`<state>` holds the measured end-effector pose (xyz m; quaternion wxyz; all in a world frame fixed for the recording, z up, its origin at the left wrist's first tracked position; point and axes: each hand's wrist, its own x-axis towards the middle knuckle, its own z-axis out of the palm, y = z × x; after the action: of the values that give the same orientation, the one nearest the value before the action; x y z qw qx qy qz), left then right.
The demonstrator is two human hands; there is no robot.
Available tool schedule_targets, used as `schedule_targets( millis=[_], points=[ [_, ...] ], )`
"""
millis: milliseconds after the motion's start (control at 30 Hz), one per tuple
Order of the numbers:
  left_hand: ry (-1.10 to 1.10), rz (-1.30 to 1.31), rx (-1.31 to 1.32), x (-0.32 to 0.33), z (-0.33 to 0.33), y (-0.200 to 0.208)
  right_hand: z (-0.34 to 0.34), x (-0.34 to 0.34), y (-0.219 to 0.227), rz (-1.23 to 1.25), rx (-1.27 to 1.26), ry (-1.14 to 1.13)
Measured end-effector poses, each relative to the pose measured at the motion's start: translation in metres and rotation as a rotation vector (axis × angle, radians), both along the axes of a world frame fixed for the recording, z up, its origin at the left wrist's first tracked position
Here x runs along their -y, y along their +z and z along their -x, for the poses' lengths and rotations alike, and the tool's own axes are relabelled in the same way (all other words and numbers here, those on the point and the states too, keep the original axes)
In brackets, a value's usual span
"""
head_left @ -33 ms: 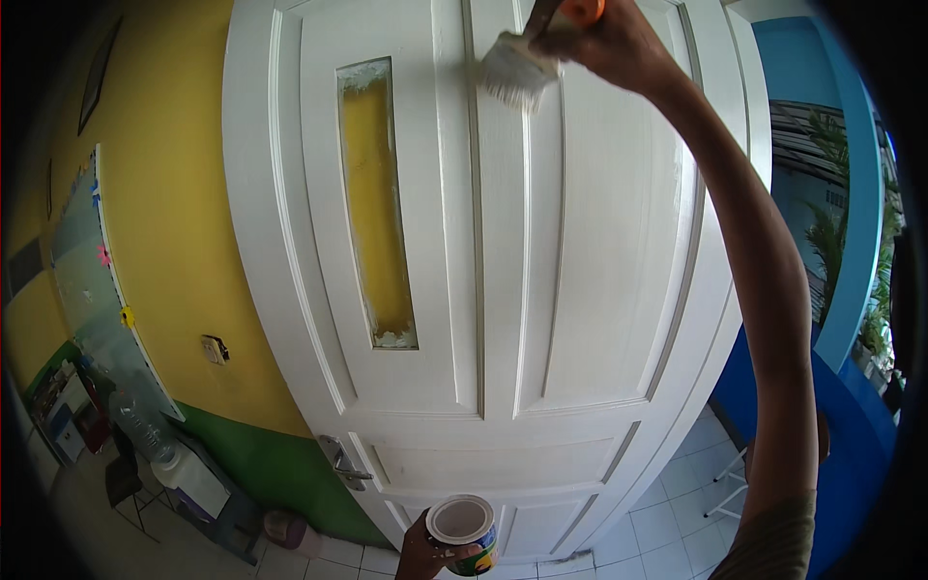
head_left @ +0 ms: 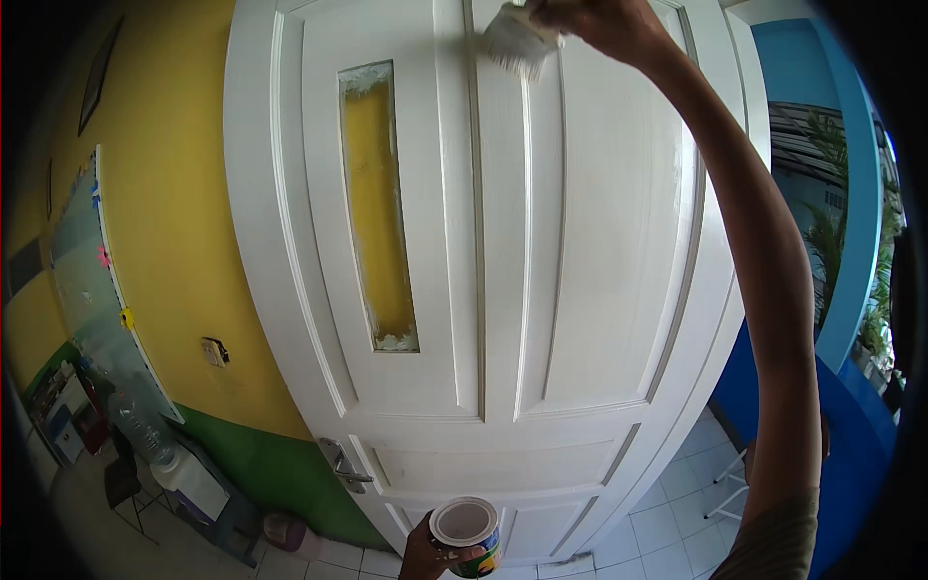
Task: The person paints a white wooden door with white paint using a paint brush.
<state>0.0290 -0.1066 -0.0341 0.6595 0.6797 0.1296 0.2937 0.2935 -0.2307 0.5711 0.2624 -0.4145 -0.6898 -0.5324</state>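
High on a white panelled door (head_left: pixel 619 242), my right hand (head_left: pixel 611 27) is closed round a wide paintbrush (head_left: pixel 520 43). Its pale bristles rest against the raised strip between the two tall panels. Part of the brush's handle is cut off by the top edge. Down at the bottom, my left hand (head_left: pixel 423 551) grips an open paint can (head_left: pixel 483 557) from its left side, thumb across the front. The can has a white rim and a coloured label; its inside looks whitish. A narrow glass pane (head_left: pixel 377 213) in the door has white smears round its edges.
A metal door handle (head_left: pixel 346 466) sticks out at the lower left of the door. Left are a yellow and green wall (head_left: pixel 193 242), a switch (head_left: pixel 215 352) and a table (head_left: pixel 208 503) with a water bottle (head_left: pixel 145 430). A stool (head_left: pixel 730 483) stands at the right.
My right hand and the paintbrush have moved up along the door strip. My left hand and the can have barely shifted.
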Motion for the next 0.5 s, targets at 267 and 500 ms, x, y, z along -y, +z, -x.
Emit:
schedule_targets(
  millis=[267,500],
  points=[
    [-0.177,0.014,-0.008,0.01,-0.02,0.022,-0.015,-0.024,-0.041,-0.18,0.503,-0.418],
    [-0.188,-0.064,-0.059,0.006,-0.03,0.068,0.032,0.011,-0.16,0.597,0.15,-0.247]
  ],
)
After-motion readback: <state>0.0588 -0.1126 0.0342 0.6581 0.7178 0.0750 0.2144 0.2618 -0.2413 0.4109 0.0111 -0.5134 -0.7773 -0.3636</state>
